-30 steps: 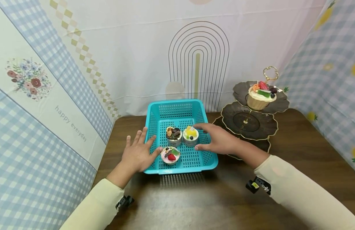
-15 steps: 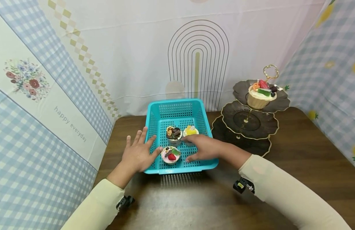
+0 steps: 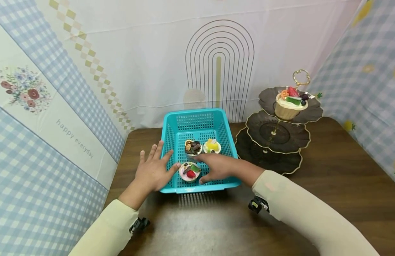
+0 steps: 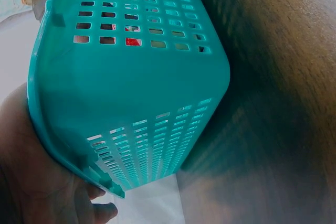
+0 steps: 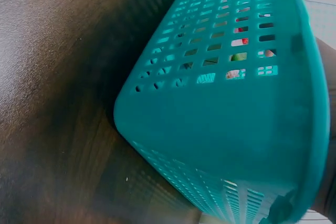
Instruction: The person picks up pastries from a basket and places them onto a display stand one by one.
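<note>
A turquoise perforated basket point(image 3: 227, 137) holds three cupcakes. The one nearest me is a cupcake with a strawberry and green topping point(image 3: 189, 173); behind it are a dark chocolate-topped cupcake point(image 3: 193, 147) and a yellow-topped cupcake point(image 3: 212, 145). My left hand point(image 3: 152, 172) lies with spread fingers on the basket's left rim, its thumb tip beside the strawberry cupcake. My right hand point(image 3: 218, 167) reaches over the right wall, thumb and fingers apart at the right side of the strawberry cupcake; contact cannot be made out. In both wrist views the basket wall point(image 4: 131, 72) hides most of the cupcakes.
To the right stands a three-tier dark stand point(image 3: 275, 131) with gold edges and a ring handle. A fruit-topped cupcake point(image 3: 288, 105) sits on its top tier. The wooden table point(image 3: 338, 170) meets patterned cloth on the left, back and right.
My right hand has moved left and nearer to me, from beside the yellow-topped cupcake to the strawberry cupcake. The left hand has stayed on the rim.
</note>
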{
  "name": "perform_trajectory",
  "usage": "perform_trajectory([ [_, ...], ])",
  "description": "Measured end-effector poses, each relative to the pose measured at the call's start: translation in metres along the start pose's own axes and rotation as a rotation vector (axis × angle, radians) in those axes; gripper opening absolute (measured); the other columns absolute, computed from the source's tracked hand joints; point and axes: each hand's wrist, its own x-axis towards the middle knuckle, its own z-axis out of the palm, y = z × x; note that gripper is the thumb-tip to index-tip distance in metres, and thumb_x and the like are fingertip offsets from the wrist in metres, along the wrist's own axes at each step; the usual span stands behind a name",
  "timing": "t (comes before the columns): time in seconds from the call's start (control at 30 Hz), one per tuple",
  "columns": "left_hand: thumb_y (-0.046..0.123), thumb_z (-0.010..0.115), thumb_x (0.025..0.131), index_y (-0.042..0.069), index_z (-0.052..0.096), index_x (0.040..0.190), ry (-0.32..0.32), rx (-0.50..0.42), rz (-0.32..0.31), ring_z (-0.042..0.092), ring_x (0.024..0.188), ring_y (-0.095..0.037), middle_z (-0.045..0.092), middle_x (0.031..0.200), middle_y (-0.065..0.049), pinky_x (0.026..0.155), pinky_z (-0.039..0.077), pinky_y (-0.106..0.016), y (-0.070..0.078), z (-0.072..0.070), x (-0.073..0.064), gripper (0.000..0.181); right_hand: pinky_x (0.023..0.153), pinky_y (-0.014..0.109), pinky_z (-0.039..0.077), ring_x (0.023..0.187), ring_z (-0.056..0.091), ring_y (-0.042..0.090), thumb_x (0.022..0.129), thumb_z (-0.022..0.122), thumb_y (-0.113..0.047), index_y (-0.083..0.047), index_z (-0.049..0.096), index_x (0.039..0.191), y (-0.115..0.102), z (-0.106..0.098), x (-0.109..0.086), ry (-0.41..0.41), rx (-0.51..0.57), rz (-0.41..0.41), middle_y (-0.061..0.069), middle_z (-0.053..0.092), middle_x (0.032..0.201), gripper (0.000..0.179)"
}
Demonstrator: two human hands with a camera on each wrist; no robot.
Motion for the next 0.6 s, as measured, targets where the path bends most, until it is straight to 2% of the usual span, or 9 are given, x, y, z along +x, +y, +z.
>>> perform_trajectory([
  [0.27,0.073,0.019,0.089,0.026,0.033,0.148,-0.013,-0.005,-0.006,0.001,0.141,-0.031,-0.003,0.157,-0.008,0.105,-0.004,-0.063,0.001,0.0,0.0,0.077,0.1,0.036,0.038,0.126,0.043,0.02,0.077,0.075,-0.045,-0.007,0.035,0.144,0.001,0.005,0.01,-0.044,-0.004,0.032,0.005,0.044,0.14,0.087],
  [0.47,0.071,0.022,0.09,0.026,0.033,0.148,-0.013,-0.002,-0.005,0.002,0.141,-0.032,-0.002,0.157,-0.008,0.105,-0.003,-0.063,0.0,-0.001,0.0,0.074,0.1,0.037,0.037,0.127,0.042,0.021,0.076,0.075,-0.046,-0.01,0.035,0.145,0.0,0.007,0.016,-0.072,-0.019,0.072,0.005,0.043,0.141,0.087],
  [0.6,0.072,0.02,0.089,0.026,0.033,0.148,-0.01,0.004,-0.004,0.004,0.141,-0.033,-0.001,0.157,-0.009,0.105,-0.003,-0.063,0.0,-0.001,0.0,0.075,0.099,0.037,0.038,0.126,0.043,0.021,0.076,0.076,-0.044,-0.009,0.036,0.144,-0.001,0.009,0.02,-0.072,-0.04,0.067,0.005,0.044,0.14,0.086],
])
